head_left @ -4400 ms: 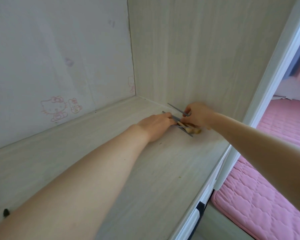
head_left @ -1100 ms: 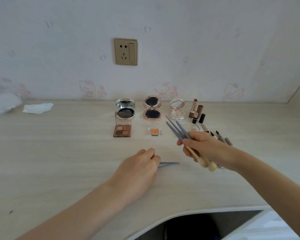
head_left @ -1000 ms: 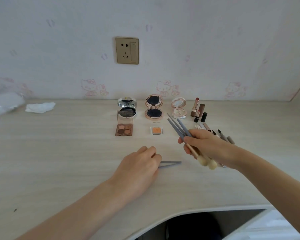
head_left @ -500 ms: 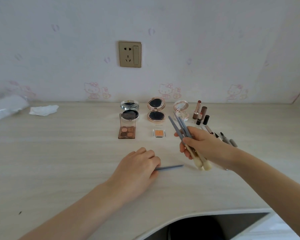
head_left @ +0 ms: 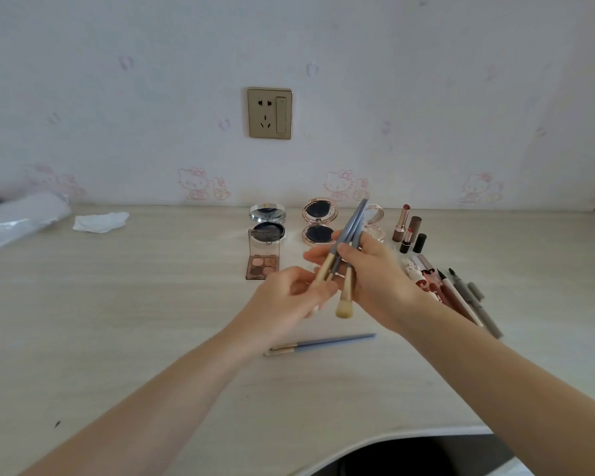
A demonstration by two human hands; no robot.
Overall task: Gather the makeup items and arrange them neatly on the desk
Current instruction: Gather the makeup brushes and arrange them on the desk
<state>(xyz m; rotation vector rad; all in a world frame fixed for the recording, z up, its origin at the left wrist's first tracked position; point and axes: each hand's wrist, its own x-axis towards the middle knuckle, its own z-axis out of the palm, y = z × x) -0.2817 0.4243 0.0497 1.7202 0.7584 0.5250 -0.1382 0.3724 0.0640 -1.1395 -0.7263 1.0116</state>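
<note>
1. Right hand (head_left: 375, 273) is up over the counter (head_left: 117, 321), fingers and thumb wrapped round a bunch of blue-handled brushes (head_left: 346, 242), handles pointing up toward the wall, bristle ends hanging down
2. Left hand (head_left: 289, 300) comes in from below and pinches the lower end of one brush in that bunch, near its pale ferrule, so both hands are on the bundle at once
3. One brush (head_left: 320, 343) lies flat on the counter just in front of the hands, apart from them, handle tip to the right
4. Step in hand, as I read it: picking brushes out of the bunch one at a time and laying them down in a row
5. Behind the hands the rest looks arranged already: an eyeshadow palette (head_left: 262, 266), two open round compacts (head_left: 267, 223) (head_left: 319, 223), a third compact partly hidden by the brushes, lipsticks (head_left: 407, 228) standing to the right, and a fan of pens and pencils (head_left: 461, 293) beside the right wrist
6. Next move calls for the left hand to draw its brush clear while the right keeps hold of the others, then set it down parallel to the one already lying there, bristles facing the same way
7. Watch the loose brushes; they could slip as one is pulled free
</note>
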